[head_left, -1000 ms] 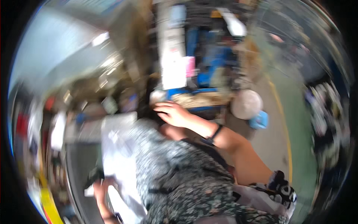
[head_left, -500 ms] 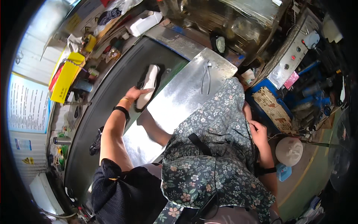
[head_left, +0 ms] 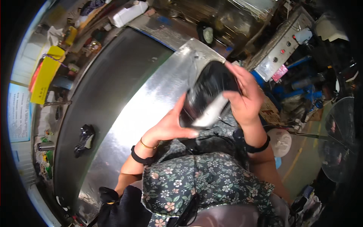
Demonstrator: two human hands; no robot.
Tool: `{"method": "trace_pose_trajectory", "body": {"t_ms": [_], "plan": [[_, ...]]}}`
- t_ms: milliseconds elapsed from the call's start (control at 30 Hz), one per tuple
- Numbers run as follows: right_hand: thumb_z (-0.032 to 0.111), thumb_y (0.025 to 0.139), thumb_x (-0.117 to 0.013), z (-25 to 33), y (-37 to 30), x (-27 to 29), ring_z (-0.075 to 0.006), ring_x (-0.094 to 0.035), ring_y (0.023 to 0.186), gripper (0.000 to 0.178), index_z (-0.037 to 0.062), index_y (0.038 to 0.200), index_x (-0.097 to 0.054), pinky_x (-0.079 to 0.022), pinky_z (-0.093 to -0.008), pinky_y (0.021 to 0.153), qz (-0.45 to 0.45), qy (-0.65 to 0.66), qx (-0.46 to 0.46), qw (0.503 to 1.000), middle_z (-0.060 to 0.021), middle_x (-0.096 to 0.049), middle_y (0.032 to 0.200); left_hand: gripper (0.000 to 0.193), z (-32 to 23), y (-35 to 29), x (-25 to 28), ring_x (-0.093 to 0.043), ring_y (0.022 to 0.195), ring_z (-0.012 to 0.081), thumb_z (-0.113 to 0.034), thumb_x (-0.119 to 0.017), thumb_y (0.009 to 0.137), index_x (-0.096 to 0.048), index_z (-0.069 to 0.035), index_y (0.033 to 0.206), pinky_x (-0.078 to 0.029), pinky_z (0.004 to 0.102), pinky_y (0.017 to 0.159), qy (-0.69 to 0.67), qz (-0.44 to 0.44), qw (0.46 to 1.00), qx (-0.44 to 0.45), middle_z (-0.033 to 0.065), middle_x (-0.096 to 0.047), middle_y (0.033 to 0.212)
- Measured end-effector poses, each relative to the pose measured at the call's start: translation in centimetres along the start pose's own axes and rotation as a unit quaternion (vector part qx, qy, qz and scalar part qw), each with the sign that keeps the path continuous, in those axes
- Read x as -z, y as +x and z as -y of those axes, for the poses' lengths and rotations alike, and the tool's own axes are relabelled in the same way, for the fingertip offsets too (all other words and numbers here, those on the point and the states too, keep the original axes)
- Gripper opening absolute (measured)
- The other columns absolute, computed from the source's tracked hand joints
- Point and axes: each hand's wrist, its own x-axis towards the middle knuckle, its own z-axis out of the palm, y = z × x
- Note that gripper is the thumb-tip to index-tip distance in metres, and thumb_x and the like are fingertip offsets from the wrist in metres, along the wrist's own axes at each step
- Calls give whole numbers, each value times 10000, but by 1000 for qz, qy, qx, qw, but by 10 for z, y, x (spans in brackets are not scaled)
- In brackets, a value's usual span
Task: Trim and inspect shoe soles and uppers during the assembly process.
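A black shoe with a white sole (head_left: 211, 81) is held up between my two hands, above the metal sheet and in front of my flowered apron. It is smeared by motion, so its details are unclear. My left hand (head_left: 169, 125) grips the lower left end, thumb along the near side. At the upper right side, my right hand (head_left: 246, 96) is closed around the shoe, its thumb pressed on the pale part. Behind the shoe, a pair of pliers (head_left: 193, 66) lies partly hidden on the metal sheet (head_left: 145, 89).
Another black shoe (head_left: 85, 140) lies on the dark conveyor belt (head_left: 113, 72) at left. A yellow box (head_left: 47, 75) and a white jug (head_left: 128, 14) stand along the far left edge. To the right are a control panel (head_left: 278, 55) and a fan (head_left: 338, 138).
My left hand has lifted the shoe off the belt and brought it right, over the metal sheet. My right hand has left the apron's side and taken hold of the shoe too.
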Motion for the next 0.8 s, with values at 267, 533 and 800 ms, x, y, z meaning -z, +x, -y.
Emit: {"method": "trace_pose_trajectory", "body": {"t_ms": [267, 533, 800], "plan": [[344, 795, -740, 61, -110, 68, -363, -674, 968, 480, 65, 1157, -594, -587, -376, 700, 181, -267, 147, 935, -199, -622, 1154, 995, -28, 27, -93, -585, 1119, 238, -535, -794, 728, -347, 31, 1413, -436, 355, 972, -160, 96, 969, -159, 165, -586, 1242], [114, 894, -616, 83, -126, 88, -401, -668, 997, 269, 51, 1154, -590, -565, -328, 634, 225, -384, 137, 885, -266, -586, 1211, 759, -34, 27, -123, -655, 1000, 285, -290, -755, 770, -420, 52, 1359, -494, 362, 865, -63, 65, 975, -203, 135, -649, 1147], [313, 802, -725, 80, -97, 87, -380, -657, 1001, 545, 5, 1222, -565, -558, -380, 721, 253, -330, 49, 908, -252, -564, 1259, 297, -42, 46, -123, -642, 1009, 222, -210, -520, 980, -616, 12, 1151, -488, 335, 894, -169, 66, 983, -26, 129, -663, 1113]]}}
